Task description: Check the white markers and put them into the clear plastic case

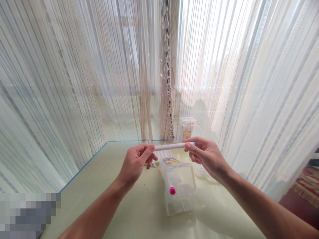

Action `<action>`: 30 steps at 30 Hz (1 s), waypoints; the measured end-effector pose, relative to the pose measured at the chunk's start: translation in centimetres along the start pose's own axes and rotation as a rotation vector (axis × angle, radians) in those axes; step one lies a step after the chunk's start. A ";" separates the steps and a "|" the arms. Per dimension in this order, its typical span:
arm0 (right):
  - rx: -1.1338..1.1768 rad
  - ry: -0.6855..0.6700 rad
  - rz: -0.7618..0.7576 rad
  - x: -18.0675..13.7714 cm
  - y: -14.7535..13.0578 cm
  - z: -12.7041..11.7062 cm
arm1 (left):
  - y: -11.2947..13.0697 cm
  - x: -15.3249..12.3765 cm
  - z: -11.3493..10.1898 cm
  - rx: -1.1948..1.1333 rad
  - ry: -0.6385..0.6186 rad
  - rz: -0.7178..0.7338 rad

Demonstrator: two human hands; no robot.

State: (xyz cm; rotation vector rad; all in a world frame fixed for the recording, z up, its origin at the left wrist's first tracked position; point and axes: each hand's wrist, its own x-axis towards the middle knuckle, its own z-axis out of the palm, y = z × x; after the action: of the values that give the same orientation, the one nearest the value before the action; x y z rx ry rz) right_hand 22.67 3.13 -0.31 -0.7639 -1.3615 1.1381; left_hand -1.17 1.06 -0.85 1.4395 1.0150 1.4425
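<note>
A white marker [170, 146] with a light-blue end is held level above the table, one end in each hand. My left hand [139, 156] pinches its left end. The blue-tipped right end sits between the thumb and fingers of my right hand [203, 152]. Below them a clear plastic case [180, 202] lies open on the table, with a coloured label [171, 161] on it. A marker with a pink end [172, 190] is in that case. Behind my left hand lie several white markers [164, 152], partly hidden by the hands and the held marker.
A second clear case [187, 127] with markers stands upright at the table's far edge. The pale table [87, 186] has a blue rim and reaches to sheer striped curtains [112, 66]. A beaded strand [168, 66] hangs in the middle. Red fringed fabric [306, 186] is at the right.
</note>
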 end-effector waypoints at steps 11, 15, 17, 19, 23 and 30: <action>-0.028 0.018 0.018 0.0 -0.2 -0.1 | -0.3 0.1 0.0 -0.041 -0.019 -0.003; -0.018 0.025 0.020 0.2 -0.1 -0.2 | 0.0 0.0 0.0 -0.059 -0.041 0.011; -0.011 0.018 0.018 0.3 0.0 -0.2 | 0.0 0.0 -0.1 -0.090 -0.057 0.007; 0.002 0.013 0.018 0.3 0.1 -0.1 | 0.0 0.0 -0.2 -0.126 -0.066 0.000; 0.030 0.009 0.031 0.2 -0.1 -0.1 | -0.1 0.0 -0.3 -0.185 -0.052 -0.010; 0.051 -0.039 0.046 0.2 -0.2 -0.4 | 0.2 0.0 -0.3 -0.259 -0.046 -0.027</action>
State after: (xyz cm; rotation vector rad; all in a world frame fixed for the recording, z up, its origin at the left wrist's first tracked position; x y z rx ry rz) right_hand 23.09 3.34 -0.12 -0.7424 -1.3483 1.2250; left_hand -1.44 0.99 -0.66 1.2605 0.7832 1.4557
